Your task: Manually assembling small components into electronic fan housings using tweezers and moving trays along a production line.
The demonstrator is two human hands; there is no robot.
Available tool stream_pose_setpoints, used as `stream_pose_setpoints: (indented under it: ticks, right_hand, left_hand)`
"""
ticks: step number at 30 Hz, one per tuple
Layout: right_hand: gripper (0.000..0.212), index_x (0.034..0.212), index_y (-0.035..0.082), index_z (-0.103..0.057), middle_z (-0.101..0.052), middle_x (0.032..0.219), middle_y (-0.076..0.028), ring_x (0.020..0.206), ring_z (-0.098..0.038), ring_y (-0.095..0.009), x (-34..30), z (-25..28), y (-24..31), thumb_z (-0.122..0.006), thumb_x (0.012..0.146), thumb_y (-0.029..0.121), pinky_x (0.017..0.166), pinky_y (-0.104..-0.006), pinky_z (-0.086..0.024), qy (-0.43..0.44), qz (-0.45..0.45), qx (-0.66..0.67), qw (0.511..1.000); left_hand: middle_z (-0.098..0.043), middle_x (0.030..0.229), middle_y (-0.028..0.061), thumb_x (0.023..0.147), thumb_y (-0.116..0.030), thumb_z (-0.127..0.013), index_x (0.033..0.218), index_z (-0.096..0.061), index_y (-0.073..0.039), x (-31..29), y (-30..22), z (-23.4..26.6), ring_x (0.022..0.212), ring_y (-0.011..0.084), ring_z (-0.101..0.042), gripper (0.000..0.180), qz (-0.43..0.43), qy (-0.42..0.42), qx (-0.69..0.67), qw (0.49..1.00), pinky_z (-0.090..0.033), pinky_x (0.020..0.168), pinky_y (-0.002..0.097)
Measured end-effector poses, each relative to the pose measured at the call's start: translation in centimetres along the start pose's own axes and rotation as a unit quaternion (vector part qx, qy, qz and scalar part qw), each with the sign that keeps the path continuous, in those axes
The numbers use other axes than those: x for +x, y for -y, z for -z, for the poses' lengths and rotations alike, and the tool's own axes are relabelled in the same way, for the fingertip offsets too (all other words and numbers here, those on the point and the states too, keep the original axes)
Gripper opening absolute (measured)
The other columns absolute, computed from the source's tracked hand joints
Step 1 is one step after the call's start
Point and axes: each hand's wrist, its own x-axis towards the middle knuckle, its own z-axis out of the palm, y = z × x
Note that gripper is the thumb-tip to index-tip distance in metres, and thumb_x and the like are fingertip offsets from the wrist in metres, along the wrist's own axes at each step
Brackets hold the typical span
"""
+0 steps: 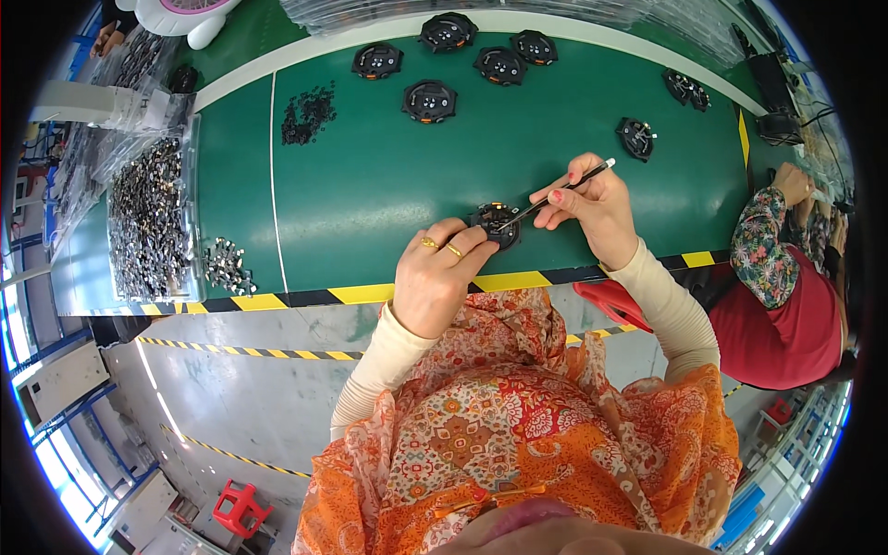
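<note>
Near the table's front edge lies a black watch case (500, 221) with small parts inside it. My left hand (435, 276), with two gold-coloured rings, has its fingers closed on the case's left rim. In my right hand (597, 211) is a slim, dark, pen-like tool (566, 189) with a white back end, pinched between thumb and fingers. It slants down to the left, and its tip is at the inside of the case. Whether the tip touches a part there is too small to tell.
Several watch cases (430, 100) lie along the far side, and another case (636, 138) is at right. Small black parts (308, 113) are piled at left, beside a clear bin (192, 231) of metal parts and a loose heap (228, 265). A co-worker (782, 296) sits at right.
</note>
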Motion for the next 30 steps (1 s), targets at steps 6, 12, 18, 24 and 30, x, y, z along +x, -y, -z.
stream_pose_setpoints:
  ticks: [6,12,18,24,30]
  right_hand:
    - [0.024,0.097,0.01,-0.039,-0.069,0.095,-0.023,0.071,-0.071,-0.026,0.2,0.0,0.2,-0.062,0.094,0.004,0.062,-0.0287,-0.057,-0.004,-0.017,0.004,1.0]
    - [0.018,0.102,0.008,-0.042,-0.069,0.094,-0.021,0.075,-0.071,-0.026,0.0,-0.2,0.6,-0.06,0.096,0.006,0.064,-0.0283,-0.057,-0.008,-0.031,-0.005,0.999]
    - [0.024,0.111,0.009,-0.062,-0.058,0.076,-0.007,0.062,-0.06,-0.016,-1.1,-2.0,2.9,-0.058,0.088,0.001,0.057,-0.0314,-0.049,0.013,0.276,-0.472,0.837]
    - [0.041,0.111,0.011,-0.067,-0.051,0.075,-0.002,0.062,-0.058,-0.018,-2.4,-2.9,-0.3,-0.069,0.07,0.007,0.053,-0.0323,-0.049,0.099,0.307,-0.634,0.703]
    - [0.049,0.114,0.012,-0.069,-0.048,0.074,-0.003,0.058,-0.056,-0.018,-2.5,-3.2,-1.1,-0.07,0.066,0.005,0.049,-0.0332,-0.046,0.065,0.342,-0.636,0.689]
  left_hand:
    - [-0.068,0.106,0.0015,0.067,-0.007,-0.063,0.096,-0.073,-0.007,-0.1,-0.3,0.3,0.095,0.0213,-0.061,0.031,-0.019,0.002,0.019,1.0,-0.049,0.074,0.0341]
    - [-0.067,0.114,0.0025,0.07,-0.01,-0.062,0.105,-0.071,-0.006,-0.3,-0.2,0.5,0.094,0.0203,-0.06,0.036,-0.053,0.024,0.051,0.997,-0.047,0.075,0.0325]
    - [-0.068,0.114,0.0035,0.07,-0.009,-0.061,0.106,-0.07,-0.004,-0.3,-0.2,0.8,0.083,0.0173,-0.058,0.037,-0.047,0.051,0.062,0.996,-0.046,0.073,0.0318]
    - [-0.068,0.113,0.0041,0.07,-0.008,-0.061,0.108,-0.07,-0.003,0.1,-0.2,0.6,0.077,0.0163,-0.056,0.039,-0.038,0.056,0.057,0.996,-0.046,0.069,0.0308]
    - [-0.07,0.113,0.003,0.065,-0.002,-0.062,0.105,-0.072,-0.006,0.0,-0.2,0.5,0.068,0.0168,-0.055,0.042,-0.044,0.038,0.025,0.998,-0.044,0.065,0.0304]
